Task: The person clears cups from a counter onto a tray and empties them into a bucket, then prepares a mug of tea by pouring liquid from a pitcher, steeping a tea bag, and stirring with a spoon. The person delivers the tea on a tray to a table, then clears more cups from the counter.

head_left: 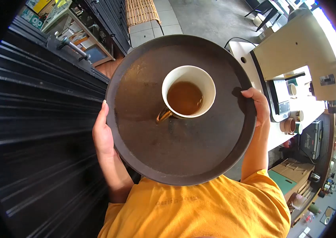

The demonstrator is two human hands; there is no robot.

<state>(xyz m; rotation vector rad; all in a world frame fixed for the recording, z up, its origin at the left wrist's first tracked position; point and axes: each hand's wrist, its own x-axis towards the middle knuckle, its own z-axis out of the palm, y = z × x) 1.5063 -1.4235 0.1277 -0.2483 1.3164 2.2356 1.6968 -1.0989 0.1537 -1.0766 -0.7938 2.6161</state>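
A round dark brown serving tray is held level in front of my chest. On it, a little above the middle, stands a white mug with a gold handle, partly filled with brown liquid. My left hand grips the tray's left rim, thumb along the edge and the other fingers hidden underneath. At the right rim my right hand holds the tray, its thumb over the edge and the remaining fingers out of sight below.
Close on the left runs a black ribbed wall with a metal handle. To the right, a white counter carries a cream-coloured machine, a scale and several cups. Ahead stands a woven-top bench.
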